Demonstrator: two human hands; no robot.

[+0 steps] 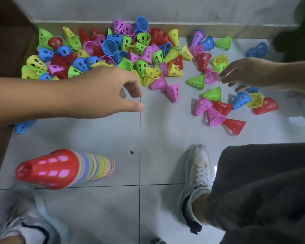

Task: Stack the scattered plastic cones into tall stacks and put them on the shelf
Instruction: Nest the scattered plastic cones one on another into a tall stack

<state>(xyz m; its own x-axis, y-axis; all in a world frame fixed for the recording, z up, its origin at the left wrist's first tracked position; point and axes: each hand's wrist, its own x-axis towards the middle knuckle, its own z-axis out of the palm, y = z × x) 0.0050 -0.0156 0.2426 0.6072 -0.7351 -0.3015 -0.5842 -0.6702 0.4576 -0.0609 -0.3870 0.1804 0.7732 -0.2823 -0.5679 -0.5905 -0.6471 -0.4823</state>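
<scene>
A: Left hand (102,90)?
B: Held over the near edge of the cone pile (113,50), fingers loosely curled, holding nothing.
A: Right hand (245,73)?
B: Reaching among loose cones on the right, fingertips beside a pink cone (211,76); grip unclear.
A: Stack (63,169)?
B: Upright on the floor (157,164) by the left shoe (30,224), red cone on top.

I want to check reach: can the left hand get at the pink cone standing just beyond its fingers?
Probably yes: the left hand is empty, and only bare floor separates it from the pink cone.
</scene>
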